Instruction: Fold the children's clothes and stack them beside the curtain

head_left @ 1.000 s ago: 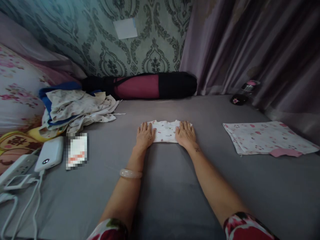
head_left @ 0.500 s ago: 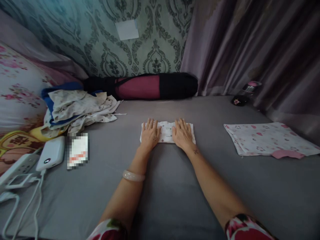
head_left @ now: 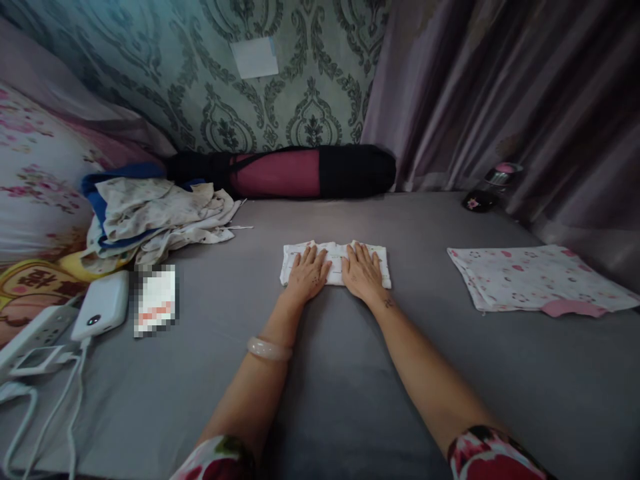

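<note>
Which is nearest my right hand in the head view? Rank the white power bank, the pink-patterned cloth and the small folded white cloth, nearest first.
1. Small folded white cloth, under the right hand.
2. Pink-patterned cloth, to the right.
3. White power bank, far left.

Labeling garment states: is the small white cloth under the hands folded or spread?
Folded: the white cloth lies as a compact, flat rectangle with layered edges under both hands.

Dim, shadowy, edges perhaps blurred.

matt grey cloth sheet [head_left: 410,373]; glossy white plastic power bank [head_left: 101,303].
</note>
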The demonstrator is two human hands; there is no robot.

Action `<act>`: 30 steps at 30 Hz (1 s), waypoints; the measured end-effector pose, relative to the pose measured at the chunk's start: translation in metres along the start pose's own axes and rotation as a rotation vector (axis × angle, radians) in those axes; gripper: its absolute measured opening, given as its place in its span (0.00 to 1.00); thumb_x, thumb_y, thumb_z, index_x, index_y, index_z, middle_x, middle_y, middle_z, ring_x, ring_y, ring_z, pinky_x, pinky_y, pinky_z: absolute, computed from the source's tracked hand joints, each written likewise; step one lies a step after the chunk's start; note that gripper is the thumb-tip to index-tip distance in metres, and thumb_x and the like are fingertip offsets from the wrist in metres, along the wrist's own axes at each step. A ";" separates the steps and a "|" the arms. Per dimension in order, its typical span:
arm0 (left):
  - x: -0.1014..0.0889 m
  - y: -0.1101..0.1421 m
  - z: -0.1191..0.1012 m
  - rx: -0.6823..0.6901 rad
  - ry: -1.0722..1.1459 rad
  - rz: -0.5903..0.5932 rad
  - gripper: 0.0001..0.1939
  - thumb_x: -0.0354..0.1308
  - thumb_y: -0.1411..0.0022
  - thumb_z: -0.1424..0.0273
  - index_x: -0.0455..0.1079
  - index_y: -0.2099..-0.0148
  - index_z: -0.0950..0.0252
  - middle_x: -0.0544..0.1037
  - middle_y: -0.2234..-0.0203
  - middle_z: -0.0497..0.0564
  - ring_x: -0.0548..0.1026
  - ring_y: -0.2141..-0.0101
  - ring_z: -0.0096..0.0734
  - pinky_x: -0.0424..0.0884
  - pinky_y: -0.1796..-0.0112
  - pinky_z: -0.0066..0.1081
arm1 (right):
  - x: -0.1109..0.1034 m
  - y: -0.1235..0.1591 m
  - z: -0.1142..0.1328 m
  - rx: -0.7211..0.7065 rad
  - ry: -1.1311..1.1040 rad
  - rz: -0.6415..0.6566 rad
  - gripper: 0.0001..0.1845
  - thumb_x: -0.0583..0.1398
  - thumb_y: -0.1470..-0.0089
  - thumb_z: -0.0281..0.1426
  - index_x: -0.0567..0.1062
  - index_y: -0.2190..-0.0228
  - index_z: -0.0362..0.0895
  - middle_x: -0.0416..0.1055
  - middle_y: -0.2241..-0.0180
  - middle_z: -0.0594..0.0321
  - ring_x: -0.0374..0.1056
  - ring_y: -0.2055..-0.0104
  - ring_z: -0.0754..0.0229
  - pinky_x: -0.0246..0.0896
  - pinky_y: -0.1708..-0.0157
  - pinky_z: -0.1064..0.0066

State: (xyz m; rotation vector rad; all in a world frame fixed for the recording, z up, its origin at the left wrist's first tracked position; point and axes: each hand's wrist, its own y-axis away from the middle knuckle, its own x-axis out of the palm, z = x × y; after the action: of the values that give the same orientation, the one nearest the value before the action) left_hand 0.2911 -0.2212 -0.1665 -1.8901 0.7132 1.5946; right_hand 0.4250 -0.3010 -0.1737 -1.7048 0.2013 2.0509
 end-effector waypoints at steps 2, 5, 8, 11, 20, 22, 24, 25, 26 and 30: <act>0.000 0.000 -0.001 0.005 0.012 -0.019 0.27 0.35 0.29 0.59 0.54 0.34 0.64 0.56 0.35 0.58 0.50 0.34 0.42 0.49 0.38 0.46 | -0.002 0.000 0.001 -0.002 -0.009 0.002 0.29 0.41 0.35 0.37 0.58 0.38 0.36 0.51 0.35 0.48 0.43 0.33 0.49 0.33 0.36 0.52; -0.001 0.000 -0.003 0.037 0.032 -0.060 0.27 0.35 0.29 0.60 0.54 0.34 0.66 0.56 0.35 0.59 0.49 0.34 0.41 0.48 0.38 0.46 | -0.006 0.002 0.005 -0.016 -0.026 -0.002 0.29 0.40 0.35 0.36 0.59 0.38 0.37 0.51 0.35 0.48 0.43 0.33 0.50 0.34 0.37 0.52; -0.001 0.000 -0.005 0.092 0.052 -0.091 0.26 0.35 0.29 0.63 0.54 0.34 0.67 0.56 0.35 0.57 0.48 0.34 0.39 0.46 0.37 0.44 | -0.009 0.003 0.010 -0.071 -0.041 -0.008 0.28 0.40 0.35 0.35 0.59 0.38 0.38 0.51 0.35 0.50 0.42 0.32 0.51 0.34 0.36 0.52; 0.000 -0.001 -0.006 0.107 0.072 -0.028 0.25 0.36 0.30 0.67 0.55 0.34 0.68 0.57 0.35 0.57 0.50 0.34 0.38 0.47 0.37 0.43 | -0.006 0.003 0.012 -0.113 -0.052 0.016 0.28 0.41 0.36 0.34 0.58 0.38 0.38 0.52 0.35 0.52 0.42 0.32 0.52 0.34 0.36 0.53; -0.001 -0.004 -0.003 0.108 0.190 0.010 0.24 0.39 0.30 0.67 0.58 0.36 0.68 0.61 0.37 0.57 0.55 0.36 0.38 0.51 0.38 0.43 | -0.002 0.004 0.009 -0.136 -0.026 0.043 0.28 0.42 0.36 0.34 0.59 0.38 0.38 0.53 0.35 0.53 0.44 0.33 0.51 0.36 0.36 0.53; -0.003 -0.007 0.005 0.113 0.240 -0.063 0.22 0.41 0.31 0.67 0.60 0.38 0.67 0.64 0.39 0.58 0.60 0.39 0.36 0.55 0.40 0.39 | -0.005 0.002 0.010 -0.129 -0.015 0.074 0.28 0.42 0.36 0.34 0.59 0.39 0.38 0.53 0.35 0.53 0.44 0.33 0.51 0.37 0.36 0.52; -0.007 -0.007 0.017 0.053 0.274 -0.181 0.21 0.42 0.31 0.67 0.63 0.41 0.66 0.68 0.42 0.57 0.65 0.43 0.35 0.60 0.43 0.36 | -0.009 -0.002 0.014 -0.104 -0.009 0.115 0.28 0.42 0.36 0.33 0.60 0.39 0.37 0.53 0.36 0.51 0.45 0.33 0.49 0.38 0.37 0.51; -0.010 -0.007 0.024 -0.012 0.275 -0.238 0.20 0.43 0.32 0.68 0.65 0.42 0.65 0.70 0.44 0.57 0.67 0.45 0.36 0.62 0.44 0.35 | -0.011 -0.004 0.018 -0.098 -0.007 0.126 0.28 0.42 0.36 0.33 0.60 0.39 0.36 0.53 0.36 0.50 0.45 0.33 0.49 0.39 0.37 0.51; -0.012 -0.006 0.031 -0.097 0.265 -0.284 0.19 0.44 0.32 0.68 0.67 0.43 0.64 0.71 0.46 0.56 0.68 0.47 0.37 0.63 0.45 0.36 | -0.013 -0.005 0.022 -0.102 -0.006 0.126 0.29 0.42 0.36 0.33 0.59 0.39 0.35 0.53 0.36 0.49 0.45 0.33 0.48 0.38 0.37 0.50; -0.016 0.001 0.053 -0.413 0.200 -0.291 0.18 0.49 0.35 0.66 0.71 0.47 0.62 0.73 0.52 0.58 0.68 0.50 0.45 0.65 0.50 0.40 | -0.012 -0.009 0.043 -0.193 -0.016 0.072 0.29 0.42 0.36 0.34 0.58 0.39 0.33 0.51 0.35 0.48 0.43 0.32 0.49 0.35 0.36 0.52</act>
State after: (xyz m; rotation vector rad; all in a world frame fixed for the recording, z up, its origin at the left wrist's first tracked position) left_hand 0.2515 -0.1832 -0.1580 -2.3481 0.1725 1.4568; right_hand 0.3920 -0.2794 -0.1515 -1.8166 0.0614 2.1972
